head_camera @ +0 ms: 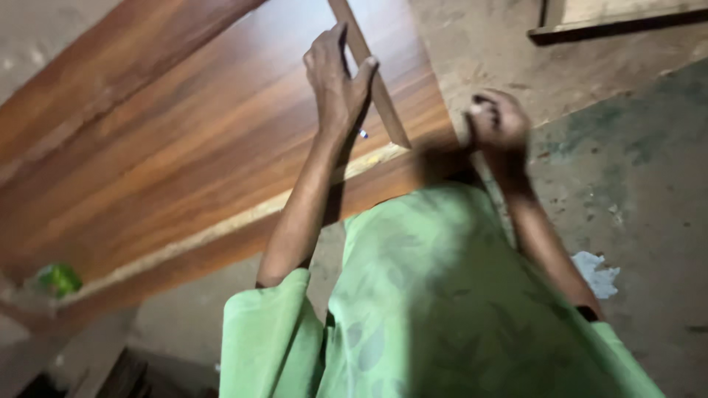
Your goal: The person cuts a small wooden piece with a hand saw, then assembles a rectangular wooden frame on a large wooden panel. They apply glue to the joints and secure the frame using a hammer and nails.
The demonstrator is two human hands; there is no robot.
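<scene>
While your left hand [338, 82] grips the narrow brown wooden strip [372, 77] against the large wood-grain laminate board [192, 147], that strip's long axis runs from 11 o'clock to 5 o'clock, its lower end pointing toward your right hand [498, 121]. Your right hand is clenched at 3 o'clock of the strip, near but apart; blur hides whether it holds anything. Left is nearer.

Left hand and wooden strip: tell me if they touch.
Touching. The head view shows the left hand gripping the strip, thumb and fingers wrapped around its edges.
</scene>
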